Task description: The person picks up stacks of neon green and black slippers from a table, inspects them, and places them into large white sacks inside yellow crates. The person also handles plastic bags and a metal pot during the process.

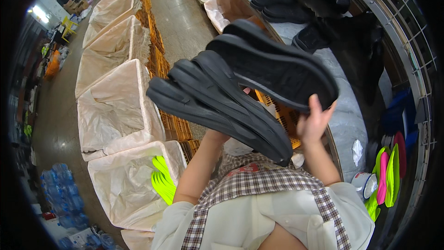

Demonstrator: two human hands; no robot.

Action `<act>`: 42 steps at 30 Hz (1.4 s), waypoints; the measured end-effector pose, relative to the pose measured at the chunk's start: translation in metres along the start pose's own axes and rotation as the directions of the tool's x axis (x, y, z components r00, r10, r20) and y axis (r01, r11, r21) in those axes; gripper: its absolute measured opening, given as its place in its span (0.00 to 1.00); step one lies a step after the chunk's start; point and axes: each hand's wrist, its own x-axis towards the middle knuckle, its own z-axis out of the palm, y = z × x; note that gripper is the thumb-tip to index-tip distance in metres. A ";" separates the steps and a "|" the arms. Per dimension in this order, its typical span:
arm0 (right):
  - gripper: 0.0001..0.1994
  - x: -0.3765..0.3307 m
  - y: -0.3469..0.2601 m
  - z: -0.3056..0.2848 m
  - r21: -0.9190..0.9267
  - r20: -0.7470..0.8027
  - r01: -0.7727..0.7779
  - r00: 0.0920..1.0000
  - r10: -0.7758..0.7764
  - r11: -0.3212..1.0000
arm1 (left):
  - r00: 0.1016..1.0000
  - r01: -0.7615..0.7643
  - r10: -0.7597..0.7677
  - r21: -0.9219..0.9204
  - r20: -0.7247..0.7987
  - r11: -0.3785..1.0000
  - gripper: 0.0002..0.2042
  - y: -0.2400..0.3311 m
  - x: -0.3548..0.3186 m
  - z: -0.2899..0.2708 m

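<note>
Several black shoe soles [217, 106] lie stacked across my left hand [216, 136], which is closed under them. The soles hide most of that hand; a fingertip shows past their far edge. My right hand [313, 124] grips the heel end of another bunch of black soles [277, 71], thumb on the upper side. Its top sole turns its hollow, rimmed face toward me. Both bunches are held up in front of my checked apron [259, 178], their far ends close together.
A row of cloth-lined bins [118, 111] runs along my left; the nearest holds bright yellow-green soles [163, 180]. On my right, a bench [344, 88] carries more black soles [282, 9], a white mug [364, 184] and coloured soles [392, 176]. Wire mesh [407, 23] stands beyond.
</note>
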 end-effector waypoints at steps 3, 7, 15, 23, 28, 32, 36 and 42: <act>0.18 -0.040 0.015 0.011 -0.185 0.334 0.065 0.943 0.001 0.981 | 0.973 -0.193 0.204 -0.108 0.109 0.975 0.24 0.006 -0.003 -0.003; 0.18 -0.044 0.029 0.000 -0.109 0.724 0.068 0.689 0.032 0.992 | 0.965 -0.254 0.254 -0.002 0.068 0.967 0.22 0.012 -0.013 -0.027; 0.38 -0.046 0.039 -0.001 0.136 0.902 0.478 0.304 -0.308 0.868 | 0.987 -0.162 0.162 0.009 0.003 0.987 0.22 0.026 -0.035 -0.047; 0.46 -0.040 0.041 -0.005 0.058 0.926 0.446 0.311 -0.215 0.893 | 0.988 -0.148 0.152 0.098 -0.035 0.984 0.22 0.045 -0.039 -0.052; 0.56 -0.029 -0.006 -0.016 -0.257 0.962 0.383 0.184 0.200 0.887 | 0.994 -0.112 0.109 0.189 0.029 0.976 0.22 0.051 -0.029 -0.045; 0.57 -0.041 -0.030 -0.004 -0.471 0.882 0.454 0.252 0.397 0.756 | 0.993 -0.122 0.119 0.228 0.026 0.966 0.22 0.044 -0.033 -0.041; 0.46 -0.049 -0.017 0.004 -0.618 0.748 0.211 0.454 0.484 0.757 | 0.966 -0.158 0.218 0.352 -0.140 0.923 0.25 0.032 -0.033 -0.040; 0.37 -0.045 0.001 0.010 -0.451 0.718 0.167 0.651 0.246 0.877 | 0.896 -0.243 0.416 0.614 -0.154 0.751 0.31 0.028 -0.022 -0.018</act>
